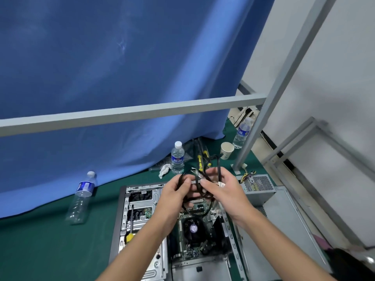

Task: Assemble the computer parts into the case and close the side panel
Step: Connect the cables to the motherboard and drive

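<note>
Gripping a looped black cable (199,191), both hands (205,189) curl above the open case (142,226).

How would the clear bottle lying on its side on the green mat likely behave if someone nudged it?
The lying bottle looks empty, so it is probably very light and would skid easily. Resting on its round side, it would likely roll across the green mat. Its thin ribbed plastic may dent when squeezed.
</note>
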